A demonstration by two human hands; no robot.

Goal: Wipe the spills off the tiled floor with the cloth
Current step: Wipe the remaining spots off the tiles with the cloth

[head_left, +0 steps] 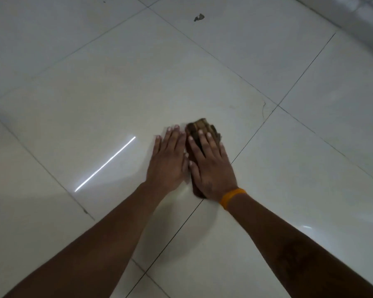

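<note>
A crumpled brown cloth [199, 125] lies on the glossy white tiled floor [108, 100], near the middle of the view. My right hand [210, 163] presses flat on top of it, fingers spread, with an orange band on the wrist. My left hand [168, 159] lies flat on the bare tile right beside the cloth, fingers straight and together, its thumb side against the cloth's edge. Most of the cloth is hidden under my right hand. A small dark spot [199, 17] sits on a tile far ahead.
Dark grout lines cross the floor diagonally. A thin crack [263, 108] runs near a tile corner ahead of the cloth. A bright streak of reflected light [105, 164] lies left of my hands. A pale wall base [357, 20] runs along the upper right corner.
</note>
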